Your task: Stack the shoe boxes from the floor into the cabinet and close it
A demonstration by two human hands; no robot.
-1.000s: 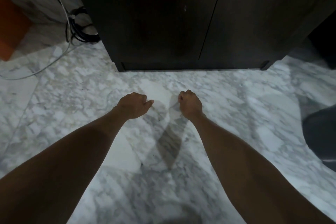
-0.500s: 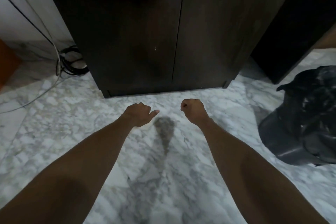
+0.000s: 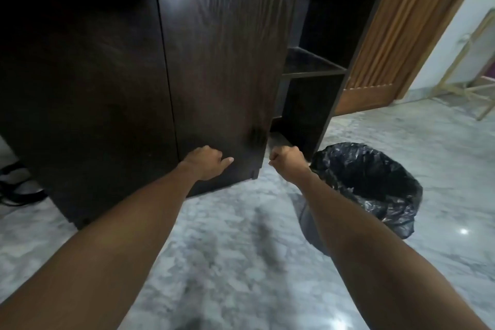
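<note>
L hand (image 3: 207, 162): fingers curled, thumb out, holds nothing, in front of cabinet (image 3: 214, 61) door.
R hand (image 3: 286, 158): fist, empty, beside bin (image 3: 375, 187).
Doors: closed.

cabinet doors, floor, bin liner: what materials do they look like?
Cabinet doors: dark wood or wood-look laminate, judging by the streaked grain; matte. Which of the two cannot be told.
Floor: polished marble or marble-look tile, grey-white mottling with a glint of reflected light.
Bin liner: thin black plastic, crinkled and glossy.
</note>
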